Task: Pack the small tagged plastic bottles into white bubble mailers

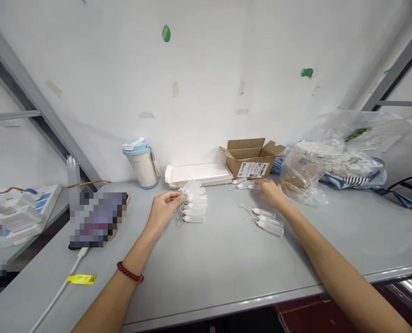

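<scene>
Hands [160,212] at tubes [196,218], open carton [253,169] behind, tumbler [143,170], plastic bag [301,171]

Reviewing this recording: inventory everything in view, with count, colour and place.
Tabletop: one, grey, foreground
Wall: one, white, behind
Patches: at least two, green, on wall
Tape pieces: several, beige, on wall
Metal frames: two, grey, both sides
Equipment: count unclear, mostly white, far left
Phone: one, dark, left
Cable: one, white, at phone
Label: one, yellow, on cable
Tumbler: one, cream and blue, back left
Tray stack: one, white, back centre
Box: one, brown, beside trays
Plastic bags: count unclear, clear, right
Cloth: count unclear, blue, under bags
Corded tubes: three groups, translucent, centre
Bracelet: one, dark red, left wrist
Left hand: one, bare, at left tubes
Right hand: one, bare, near box
</scene>
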`<state>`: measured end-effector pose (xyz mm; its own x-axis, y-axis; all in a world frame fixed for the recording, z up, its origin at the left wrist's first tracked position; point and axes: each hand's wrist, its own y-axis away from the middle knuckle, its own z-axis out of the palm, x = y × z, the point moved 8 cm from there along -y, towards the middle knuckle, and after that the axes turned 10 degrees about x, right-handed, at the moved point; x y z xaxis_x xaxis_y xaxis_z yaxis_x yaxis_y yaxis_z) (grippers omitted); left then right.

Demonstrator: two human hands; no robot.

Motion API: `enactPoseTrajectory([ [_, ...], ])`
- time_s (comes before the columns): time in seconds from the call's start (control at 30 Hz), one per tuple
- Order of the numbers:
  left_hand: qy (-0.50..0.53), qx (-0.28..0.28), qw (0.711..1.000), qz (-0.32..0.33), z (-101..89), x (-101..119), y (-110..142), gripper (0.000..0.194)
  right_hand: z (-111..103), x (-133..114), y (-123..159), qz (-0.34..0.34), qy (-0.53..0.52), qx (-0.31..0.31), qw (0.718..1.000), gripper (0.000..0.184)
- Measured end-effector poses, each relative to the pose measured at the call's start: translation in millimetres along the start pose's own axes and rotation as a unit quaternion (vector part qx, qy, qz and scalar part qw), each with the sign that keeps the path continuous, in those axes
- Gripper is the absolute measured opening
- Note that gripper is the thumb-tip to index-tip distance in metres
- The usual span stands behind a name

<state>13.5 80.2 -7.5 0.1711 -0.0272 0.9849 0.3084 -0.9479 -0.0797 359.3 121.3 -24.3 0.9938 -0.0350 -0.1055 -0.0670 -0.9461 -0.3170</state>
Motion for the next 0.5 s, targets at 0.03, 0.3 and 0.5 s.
enactPoseTrajectory([
  [0.03, -0.001, 0.002, 1.0, 0.001, -0.3, 0, 0, 0.029, 1, 0, 0, 0.0, -0.001, -0.002, 1.0, 0.036],
  [0.3, 0.023, 0.036, 0.998, 0.045, -4.3, 11, 5, 0.027, -16, -17, 3, -0.032, -0.043, 0.012, 0.998, 0.032],
  [0.5, 0.036, -0.026, 0.997, 0.061, 10.8, 19, 20, 0.027, -47, -63, 21, -0.085, -0.272, 0.057, 0.957, 0.028],
])
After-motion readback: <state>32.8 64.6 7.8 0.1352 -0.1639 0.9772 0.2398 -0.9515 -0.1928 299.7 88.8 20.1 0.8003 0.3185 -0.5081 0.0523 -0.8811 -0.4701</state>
